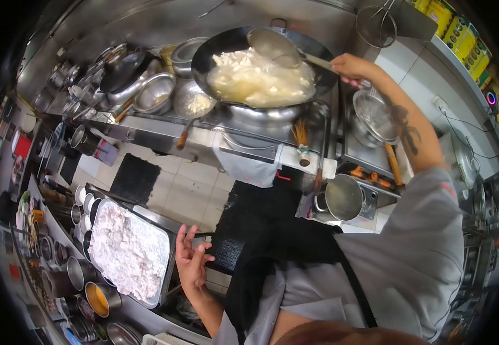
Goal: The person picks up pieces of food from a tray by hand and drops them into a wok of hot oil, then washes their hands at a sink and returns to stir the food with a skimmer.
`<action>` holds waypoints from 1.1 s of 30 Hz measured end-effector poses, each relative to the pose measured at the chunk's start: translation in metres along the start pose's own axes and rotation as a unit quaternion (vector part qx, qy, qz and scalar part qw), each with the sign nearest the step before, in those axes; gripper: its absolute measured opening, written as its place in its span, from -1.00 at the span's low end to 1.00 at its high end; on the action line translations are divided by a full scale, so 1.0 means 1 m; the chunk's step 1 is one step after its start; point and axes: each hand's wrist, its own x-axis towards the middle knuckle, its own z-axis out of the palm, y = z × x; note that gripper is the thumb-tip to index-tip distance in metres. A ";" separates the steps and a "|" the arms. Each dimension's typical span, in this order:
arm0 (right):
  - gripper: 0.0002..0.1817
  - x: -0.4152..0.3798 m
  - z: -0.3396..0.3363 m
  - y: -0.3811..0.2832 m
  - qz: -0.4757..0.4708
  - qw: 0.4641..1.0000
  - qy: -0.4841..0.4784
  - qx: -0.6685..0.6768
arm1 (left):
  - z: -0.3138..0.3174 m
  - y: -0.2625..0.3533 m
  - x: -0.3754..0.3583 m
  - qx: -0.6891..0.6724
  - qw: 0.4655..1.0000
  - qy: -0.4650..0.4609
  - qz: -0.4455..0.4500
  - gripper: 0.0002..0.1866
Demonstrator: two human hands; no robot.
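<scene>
My right hand is wrapped round the handle of a wide perforated strainer, whose head is over the far side of a large black wok. Pale battered pieces float in bubbling oil inside the wok. Near a metal tray my left hand is raised with its fingers apart, holding nothing. That tray carries a heap of white, flour-coated pieces.
Beside the wok lie a small strainer with crumbs and a steel bowl. A bamboo brush rests on the stove edge. A pot stands at the right. Containers line the left counter. Black mats cover parts of the floor.
</scene>
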 end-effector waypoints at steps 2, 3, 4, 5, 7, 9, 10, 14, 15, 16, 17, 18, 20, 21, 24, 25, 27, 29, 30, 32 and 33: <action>-0.59 0.006 -0.013 0.015 0.025 0.999 0.041 0.005 | 0.001 0.000 0.003 0.002 1.000 -0.008 0.002 -0.30; -0.57 0.013 -0.015 0.024 0.050 0.996 0.076 0.008 | 0.001 -0.001 0.005 0.003 1.000 -0.013 0.004 -0.30; -0.58 0.018 -0.018 0.030 0.061 0.994 0.089 -0.014 | 0.002 -0.001 0.007 0.005 1.000 -0.017 0.004 -0.30; -0.60 0.024 -0.021 0.036 0.073 0.992 0.102 -0.036 | 0.003 -0.001 0.009 0.007 1.000 -0.022 0.004 -0.29; -0.60 0.049 -0.028 0.055 0.095 0.987 0.098 -0.088 | 0.004 -0.001 0.011 0.010 1.000 -0.028 0.002 -0.29; -0.57 0.074 -0.033 0.072 0.115 0.980 0.067 -0.149 | 0.006 -0.002 0.014 0.012 0.999 -0.030 -0.001 -0.29; -0.64 0.078 -0.034 0.074 0.123 0.973 0.048 -0.191 | 0.008 -0.003 0.015 0.010 0.999 -0.032 -0.005 -0.29; -0.90 0.062 -0.031 0.046 0.121 0.933 0.031 -0.338 | 0.012 -0.002 0.019 0.004 0.999 -0.033 -0.017 -0.29; -0.90 0.050 -0.033 0.035 0.115 0.921 0.041 -0.369 | 0.012 -0.002 0.019 0.004 0.999 -0.033 -0.021 -0.29; -0.90 0.053 -0.038 0.033 0.103 0.905 0.022 -0.412 | 0.012 -0.002 0.020 0.003 0.999 -0.034 -0.020 -0.29; -0.88 0.059 -0.045 0.031 0.089 0.886 0.003 -0.454 | 0.010 -0.003 0.020 0.002 0.999 -0.034 -0.019 -0.29; -0.86 0.059 -0.049 0.025 0.075 0.865 -0.017 -0.495 | 0.009 -0.004 0.020 0.001 0.999 -0.034 -0.018 -0.29; -0.94 0.053 -0.054 0.018 0.101 0.914 -0.050 -0.389 | 0.006 -0.004 0.018 -0.008 0.999 -0.030 -0.016 -0.29; -0.93 0.059 -0.060 0.028 0.107 0.941 -0.067 -0.314 | 0.006 -0.004 0.017 -0.012 0.999 -0.029 -0.013 -0.29; -0.77 0.079 -0.061 0.060 0.136 0.968 -0.108 -0.181 | 0.002 -0.003 0.012 -0.022 1.000 -0.008 -0.011 -0.30; -0.63 0.084 -0.052 0.072 0.146 0.977 -0.109 -0.113 | 0.000 -0.003 0.010 -0.024 1.000 0.001 -0.011 -0.30; -0.45 0.090 -0.022 0.078 0.137 0.985 -0.104 -0.034 | 0.000 -0.005 0.007 -0.029 0.999 0.020 -0.010 -0.30; -0.64 0.131 0.024 0.090 0.066 0.993 -0.101 -0.001 | 0.001 -0.004 0.000 -0.049 0.998 0.041 -0.010 -0.31; -0.88 0.139 0.043 0.075 0.062 0.995 -0.072 -0.038 | 0.003 -0.003 -0.001 -0.058 0.997 0.047 -0.012 -0.31; -0.79 0.195 0.068 0.094 -0.150 0.982 -0.101 0.050 | 0.007 -0.004 -0.003 -0.065 0.996 0.057 -0.012 -0.31; -0.66 0.211 0.089 0.078 -0.083 0.996 -0.039 0.000 | 0.011 -0.004 -0.003 -0.069 0.996 0.062 -0.014 -0.31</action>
